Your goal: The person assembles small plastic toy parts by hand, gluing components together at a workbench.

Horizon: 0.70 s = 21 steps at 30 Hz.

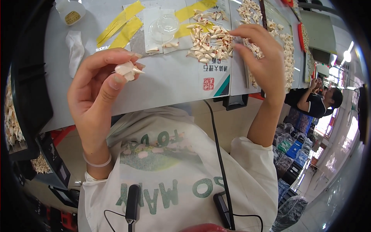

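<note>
My left hand (pixel 92 83) is raised at the left over the table, thumb and fingers pinching a small cream-white piece (pixel 125 70) made of pointed, petal-like parts. A thin spike sticks out of it to the right. At the right, my right hand (pixel 266 58) hovers beside a heap of small pointed cream pieces with reddish-brown ends (pixel 210 42). Its thumb and forefinger are apart, and nothing shows between them. Part of a second heap (pixel 249 11) is hidden under this hand.
Clear round dishes (pixel 164 29) stand on a white sheet between yellow tape strips (pixel 119 25). A plastic bottle (pixel 70 11) and a white cloth (pixel 74 52) are at the far left. Black bins (pixel 29 89) flank the table's left side. A co-worker (pixel 317 98) sits at the right.
</note>
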### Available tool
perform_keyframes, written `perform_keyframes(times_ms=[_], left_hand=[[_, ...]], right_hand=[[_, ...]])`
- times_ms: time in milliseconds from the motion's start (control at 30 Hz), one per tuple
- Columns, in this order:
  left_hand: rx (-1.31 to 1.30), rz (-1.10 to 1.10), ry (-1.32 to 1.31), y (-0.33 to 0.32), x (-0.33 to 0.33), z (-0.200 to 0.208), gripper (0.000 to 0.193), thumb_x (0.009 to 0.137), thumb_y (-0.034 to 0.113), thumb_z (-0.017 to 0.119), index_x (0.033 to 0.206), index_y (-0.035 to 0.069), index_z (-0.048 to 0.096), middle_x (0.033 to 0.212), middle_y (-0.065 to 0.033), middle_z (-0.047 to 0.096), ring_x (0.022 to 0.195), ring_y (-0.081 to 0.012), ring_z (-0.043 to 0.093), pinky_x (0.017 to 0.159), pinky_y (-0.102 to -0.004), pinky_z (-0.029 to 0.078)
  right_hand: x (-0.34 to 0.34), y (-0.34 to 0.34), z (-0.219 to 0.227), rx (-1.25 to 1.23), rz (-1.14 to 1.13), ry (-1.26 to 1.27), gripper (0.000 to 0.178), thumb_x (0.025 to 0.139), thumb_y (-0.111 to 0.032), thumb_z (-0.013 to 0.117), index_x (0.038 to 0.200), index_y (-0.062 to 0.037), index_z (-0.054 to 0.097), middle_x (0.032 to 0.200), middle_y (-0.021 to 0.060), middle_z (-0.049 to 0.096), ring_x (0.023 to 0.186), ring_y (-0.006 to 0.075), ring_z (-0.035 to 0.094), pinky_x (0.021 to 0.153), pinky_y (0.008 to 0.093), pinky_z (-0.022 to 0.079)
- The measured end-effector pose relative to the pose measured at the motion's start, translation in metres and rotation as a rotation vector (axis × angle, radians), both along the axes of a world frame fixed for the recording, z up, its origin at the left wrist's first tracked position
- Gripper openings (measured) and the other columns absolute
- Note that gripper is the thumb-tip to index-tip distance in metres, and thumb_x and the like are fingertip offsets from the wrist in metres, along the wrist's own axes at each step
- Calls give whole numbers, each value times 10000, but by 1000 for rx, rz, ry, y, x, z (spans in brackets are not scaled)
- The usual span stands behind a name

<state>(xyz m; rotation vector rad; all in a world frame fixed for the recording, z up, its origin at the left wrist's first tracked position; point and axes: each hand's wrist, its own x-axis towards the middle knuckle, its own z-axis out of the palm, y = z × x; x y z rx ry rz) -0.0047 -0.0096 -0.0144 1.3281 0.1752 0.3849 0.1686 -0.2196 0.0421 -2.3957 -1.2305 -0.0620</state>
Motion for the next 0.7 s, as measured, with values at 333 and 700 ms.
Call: perform_keyframes(times_ms=[333,700], left_hand=[[8,-11,-26,0,1,1,280,828,229,532,952,-20,503,910,-138,541,808,-197,541,711,-278,419],[-82,-5,-9,0,0,3,299,803,252,565,927,-16,520,902,-129,544,802,-196,548,710,-272,417]], right_hand=[[1,7,-14,-82,47,24,104,656,-29,601,752,-22,562,737,77,545,685,228,550,614,296,427],[-7,9,-12,206,-80,121,103,703,15,554,800,-6,582,711,60,557,617,112,521,546,219,402]])
